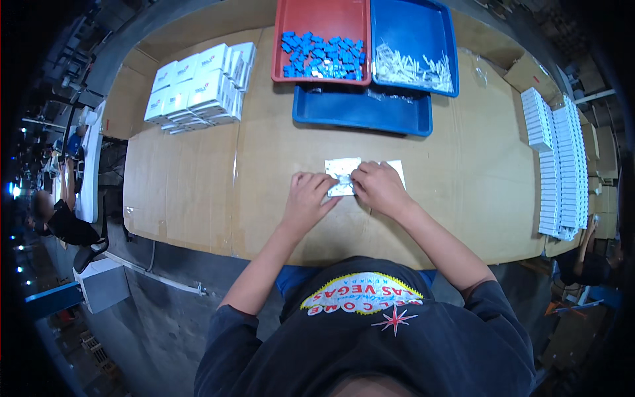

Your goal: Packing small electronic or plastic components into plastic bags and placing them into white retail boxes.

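In front of me on the cardboard-covered table (185, 192), both hands meet over an open white box or folded card (336, 163). My left hand (308, 200) is closed, thumb and fingers pinching at its left side. My right hand (381, 190) is closed too, its fingertips together just across from the left ones. Between the fingertips lies a small shiny, clear-looking piece (344, 179), perhaps a little plastic bag; its kind is too small to tell. A white flap (397, 168) shows behind my right hand.
Beyond my hands stand a red tray (322, 16) of blue plastic parts, a blue tray (413, 30) of white pieces, and a lower blue tray (360, 119). White boxes (198, 86) are stacked left; rows of boxes (559, 165) line the right edge. Other people are at both sides.
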A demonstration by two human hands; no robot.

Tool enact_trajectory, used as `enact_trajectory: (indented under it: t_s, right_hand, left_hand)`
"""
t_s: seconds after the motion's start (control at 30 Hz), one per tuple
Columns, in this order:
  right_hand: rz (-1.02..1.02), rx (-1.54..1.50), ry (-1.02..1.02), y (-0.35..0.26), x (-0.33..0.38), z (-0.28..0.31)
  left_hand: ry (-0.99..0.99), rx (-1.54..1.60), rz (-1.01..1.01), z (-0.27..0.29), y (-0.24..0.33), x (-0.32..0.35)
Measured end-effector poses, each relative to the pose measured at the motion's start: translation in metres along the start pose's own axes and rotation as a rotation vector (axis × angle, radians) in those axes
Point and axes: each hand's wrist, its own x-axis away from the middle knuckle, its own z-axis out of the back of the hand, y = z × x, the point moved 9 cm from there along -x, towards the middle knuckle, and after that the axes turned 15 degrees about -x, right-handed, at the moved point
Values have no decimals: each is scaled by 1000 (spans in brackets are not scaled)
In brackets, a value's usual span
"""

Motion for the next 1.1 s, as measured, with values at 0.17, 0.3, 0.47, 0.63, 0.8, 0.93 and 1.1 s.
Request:
enact_trajectory:
  t_s: [0.17, 0.3, 0.47, 0.63, 0.8, 0.93, 1.1]
  right_hand:
    - [62, 72, -69, -6, -5, -1]
    - [22, 186, -185, -3, -16, -8]
    - [35, 325, -360, -5, -30, -16]
    - [40, 331, -410, -10, -57, 4]
    - [-26, 52, 134, 17, -161, 100]
    - [12, 120, 527, 63, -229, 132]
    - [-100, 442, 550, 89, -270, 113]
  left_hand:
    - [48, 18, -3, 0, 0, 8]
    - [87, 52, 18, -4, 2, 15]
    - [114, 101, 77, 1, -1, 13]
    - [70, 115, 75, 1, -3, 10]
    - [31, 119, 115, -2, -9, 11]
    - [14, 119, 119, 4, -6, 8]
    - [10, 129, 120, 0, -6, 7]
